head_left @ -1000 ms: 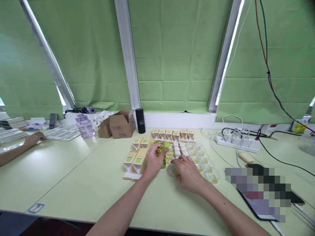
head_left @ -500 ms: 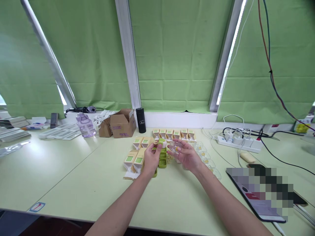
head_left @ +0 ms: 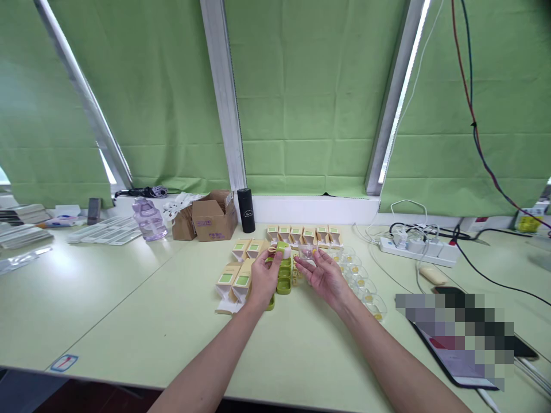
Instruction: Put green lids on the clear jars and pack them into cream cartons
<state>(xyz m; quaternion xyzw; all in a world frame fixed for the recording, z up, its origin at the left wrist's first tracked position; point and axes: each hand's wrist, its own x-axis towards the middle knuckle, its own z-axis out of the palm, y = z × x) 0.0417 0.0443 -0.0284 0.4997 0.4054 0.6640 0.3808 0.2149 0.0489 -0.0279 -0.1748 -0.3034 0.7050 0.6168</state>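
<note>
At the left, a wide stretch of table (head_left: 124, 321) gives room to move, its front edge well apart from the hands. Open paper boxes (head_left: 236, 284) stand just beside the left hand (head_left: 266, 278), leaving it little sideways room. That hand pinches a small green-and-white piece (head_left: 282, 248) with a pale loop, above the table. Green trays (head_left: 283, 285) sit below, between the hands, and a row of more boxes (head_left: 296, 235) bounds the space behind.

The right hand (head_left: 326, 278), palm turned up, grasps a clear cup (head_left: 306, 252) by thumb and fingertips. The cup has just come up off the table — so both pieces are now in hand, near each other but seemingly apart. More clear cups (head_left: 360, 282) stand close to that hand's right, limiting a low sweep; the tablet (head_left: 462, 367) lies farther right, at the table's front.
</note>
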